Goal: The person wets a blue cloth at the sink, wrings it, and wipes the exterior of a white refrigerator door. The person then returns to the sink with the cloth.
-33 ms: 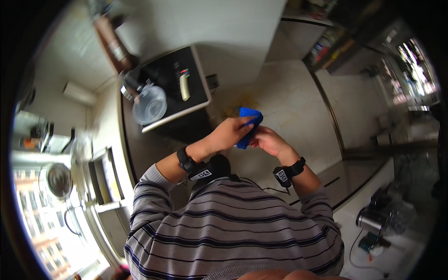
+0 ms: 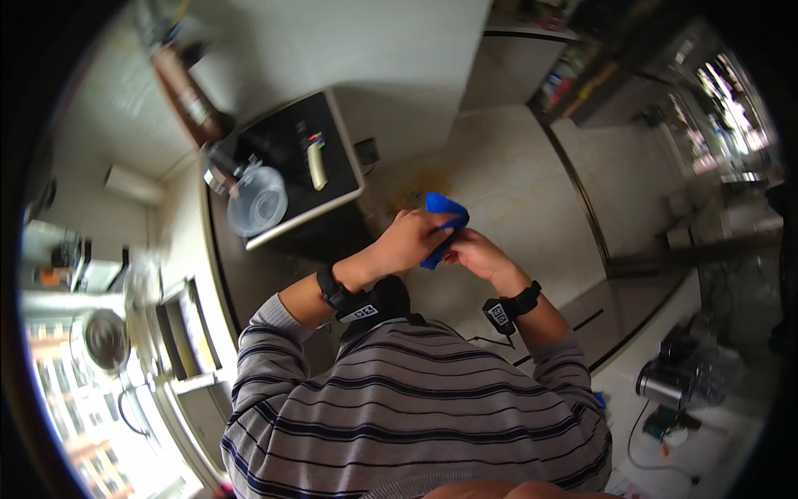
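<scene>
Striped grey-and-navy pullover (image 2: 416, 407) filling the lower middle, sleeves pushed up, a black band on each wrist. Above it, both forearms meeting over the floor: left hand (image 2: 411, 241) curled around the near side of a blue cloth (image 2: 442, 223), fingers closed over the fabric; right hand (image 2: 475, 254) just beside it, fingertips pinching the lower edge of the same cloth. Cloth bunched and held in the air between the two hands, well above the tiles, touching nothing else.

Possible trouble, judged from the grip alone: only a fold or two pinched on the right, so a tug from the left could pull the fabric free and drop it to the floor; bunched folds could also hide which edge is which, giving an uneven fold or a twist. Motion blur at the rim of the view, so finer detail of the fingers hard to tell.

Pale tiled floor (image 2: 507, 183) beneath, with a faint yellowish mark near the cloth. Dark counter (image 2: 291, 158) to the left bearing a clear plastic bowl (image 2: 256, 202) and a small pale bottle (image 2: 316, 166). Brown bottle (image 2: 187, 96) further back. Metal appliances (image 2: 673, 382) on a light surface at lower right, shelves beyond, bright window at lower left
</scene>
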`<state>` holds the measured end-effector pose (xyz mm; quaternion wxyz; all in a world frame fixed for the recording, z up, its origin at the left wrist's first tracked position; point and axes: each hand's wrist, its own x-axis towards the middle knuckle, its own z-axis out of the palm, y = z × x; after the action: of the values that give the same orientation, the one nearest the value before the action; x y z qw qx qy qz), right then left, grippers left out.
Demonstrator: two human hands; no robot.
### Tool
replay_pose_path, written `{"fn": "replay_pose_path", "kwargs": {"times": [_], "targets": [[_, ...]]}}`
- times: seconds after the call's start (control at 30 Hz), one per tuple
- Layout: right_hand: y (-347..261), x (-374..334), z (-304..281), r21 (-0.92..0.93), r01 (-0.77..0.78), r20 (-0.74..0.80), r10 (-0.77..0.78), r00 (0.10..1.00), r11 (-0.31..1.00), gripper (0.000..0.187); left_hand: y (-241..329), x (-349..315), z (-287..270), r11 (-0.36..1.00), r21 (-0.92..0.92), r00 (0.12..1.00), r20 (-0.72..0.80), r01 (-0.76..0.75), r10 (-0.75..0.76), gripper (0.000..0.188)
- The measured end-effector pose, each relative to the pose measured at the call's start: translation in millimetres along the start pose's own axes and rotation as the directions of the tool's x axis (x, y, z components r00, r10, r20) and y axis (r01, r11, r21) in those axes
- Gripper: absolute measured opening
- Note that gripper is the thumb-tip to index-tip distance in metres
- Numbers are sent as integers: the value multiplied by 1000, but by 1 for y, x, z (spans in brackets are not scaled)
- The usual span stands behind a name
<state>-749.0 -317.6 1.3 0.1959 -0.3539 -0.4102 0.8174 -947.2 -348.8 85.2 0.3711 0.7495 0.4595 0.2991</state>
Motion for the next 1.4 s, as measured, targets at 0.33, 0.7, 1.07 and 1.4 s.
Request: {"fn": "replay_pose_path", "kwargs": {"times": [0.33, 0.7, 1.07, 1.4], "targets": [[-31, -1, -135, -94, 358, -375, -366, 852, 929, 23, 6, 171, 50, 933, -31, 830, 447, -357, 333, 34], [-187, -25, -243, -543, 596, -528, -792, 305, 591, 30, 27, 350, 91, 793, -515, 433, 665, -326, 609, 59], [-194, -130, -420, 469, 861, -461, -778, 427, 195, 30, 21, 529, 190, 843, -355, 448, 727, -403, 521, 26], [-265, -223, -598, 403, 869, -582, -652, 486, 288, 53, 48, 698, 244, 969, -228, 717, 658, -98, 228, 28]]}}
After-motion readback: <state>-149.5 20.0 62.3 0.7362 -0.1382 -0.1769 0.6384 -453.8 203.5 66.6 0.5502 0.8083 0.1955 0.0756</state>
